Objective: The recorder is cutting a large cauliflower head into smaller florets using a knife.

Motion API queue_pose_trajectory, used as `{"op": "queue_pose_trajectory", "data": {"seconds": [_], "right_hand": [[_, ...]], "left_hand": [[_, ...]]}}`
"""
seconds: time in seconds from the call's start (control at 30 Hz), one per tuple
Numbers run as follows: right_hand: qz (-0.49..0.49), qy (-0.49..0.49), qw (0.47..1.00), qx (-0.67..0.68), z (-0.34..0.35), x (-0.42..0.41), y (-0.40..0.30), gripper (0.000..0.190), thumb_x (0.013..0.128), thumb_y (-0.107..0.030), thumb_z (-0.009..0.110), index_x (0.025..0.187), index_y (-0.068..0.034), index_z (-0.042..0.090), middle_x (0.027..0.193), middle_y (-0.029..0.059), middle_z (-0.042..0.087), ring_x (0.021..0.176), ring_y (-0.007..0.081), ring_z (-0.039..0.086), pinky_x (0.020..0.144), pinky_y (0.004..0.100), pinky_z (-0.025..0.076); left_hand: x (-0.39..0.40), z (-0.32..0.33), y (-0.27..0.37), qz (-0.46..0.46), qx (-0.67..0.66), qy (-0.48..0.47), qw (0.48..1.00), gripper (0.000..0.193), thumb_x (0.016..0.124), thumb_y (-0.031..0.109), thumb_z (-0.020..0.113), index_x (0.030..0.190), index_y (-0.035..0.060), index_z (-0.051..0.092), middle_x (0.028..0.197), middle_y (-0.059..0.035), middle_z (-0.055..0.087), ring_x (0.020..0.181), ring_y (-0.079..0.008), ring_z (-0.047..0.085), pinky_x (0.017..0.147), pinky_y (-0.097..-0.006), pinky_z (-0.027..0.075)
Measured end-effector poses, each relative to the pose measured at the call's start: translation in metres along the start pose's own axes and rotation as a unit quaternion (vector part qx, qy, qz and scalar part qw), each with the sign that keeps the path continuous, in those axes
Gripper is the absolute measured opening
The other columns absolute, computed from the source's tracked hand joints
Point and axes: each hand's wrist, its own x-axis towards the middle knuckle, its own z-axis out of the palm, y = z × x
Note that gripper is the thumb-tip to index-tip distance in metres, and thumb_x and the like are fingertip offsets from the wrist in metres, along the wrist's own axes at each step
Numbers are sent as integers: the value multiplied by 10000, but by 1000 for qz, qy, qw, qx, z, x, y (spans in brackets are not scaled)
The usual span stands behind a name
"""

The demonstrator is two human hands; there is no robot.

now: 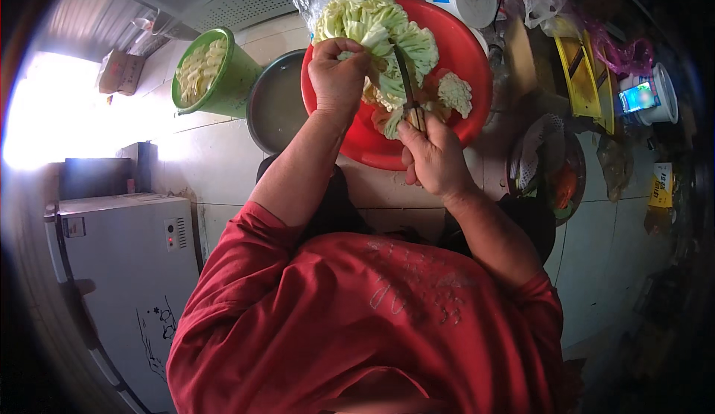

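Observation:
A large head of cauliflower [380, 28], its pale green stems showing, is gripped at its near left side by my left hand [339, 73]. My right hand [435, 154] is closed around the handle of a knife [404, 73]. The dark, narrow blade points away from me and its tip lies against the stems. Under both hands stands a red plastic basin [469, 28] on the floor. Inside it, a cut cauliflower floret [455, 94] lies to the right of the blade, with more pieces partly hidden beneath the head.
Left of the basin are a dark metal bowl of cloudy liquid [279, 101] and a green bucket [237, 76] of pale pieces. A white plastic tub [475, 0] lies behind it. Rightward are a yellow slicer [578, 78], a lit phone [638, 98] and a bowl of scraps [581, 190]. A white chest freezer [128, 257] stands left.

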Motion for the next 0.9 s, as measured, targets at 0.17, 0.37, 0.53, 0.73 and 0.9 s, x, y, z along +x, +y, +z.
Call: {"op": "queue_pose_trajectory", "data": {"seconds": [0.17, 0.37, 0.53, 0.73, 0.9], "right_hand": [[63, -8, 998, 18, 2, 15, 1, 212, 962, -258, 456, 975, -50, 494, 600, 21, 485, 359, 97, 440, 315, 230, 329], [47, -3, 999, 27, 11, 2, 9, 252, 939, -252, 482, 915, -2, 492, 604, 54, 523, 390, 151, 508, 363, 298, 405], [24, 27, 999, -24, 13, 20, 10, 282, 927, -262, 501, 894, 18, 505, 599, 78, 535, 406, 185, 522, 396, 336, 432], [-17, 44, 996, -78, 17, 13, 23, 296, 913, -267, 529, 909, 28, 520, 596, 82, 537, 418, 188, 539, 397, 337, 441], [20, 35, 999, 12, 15, 2, 13, 271, 931, -264, 523, 924, 7, 522, 600, 58, 528, 400, 147, 507, 383, 296, 435]], "left_hand": [[-2, 3, -13, 52, 49, -20, 997, 142, 679, -54, 634, 806, 3, 607, 912, -91, 556, 791, -186, 576, 708, -282, 492], [7, 7, -13, -15, -7, 24, 1000, 163, 712, -80, 608, 851, -2, 574, 824, -85, 593, 671, -160, 589, 599, -274, 510], [9, 5, -20, 0, 22, -3, 1000, 168, 718, -77, 605, 861, 2, 566, 795, -82, 592, 646, -166, 588, 589, -279, 510], [10, 6, -9, -55, -31, 28, 998, 133, 732, -66, 592, 842, -1, 557, 777, -86, 589, 612, -177, 587, 561, -293, 520], [15, 9, -18, -14, -3, 15, 1000, 130, 735, -75, 577, 842, -5, 553, 766, -92, 582, 606, -186, 589, 546, -296, 522]]}}
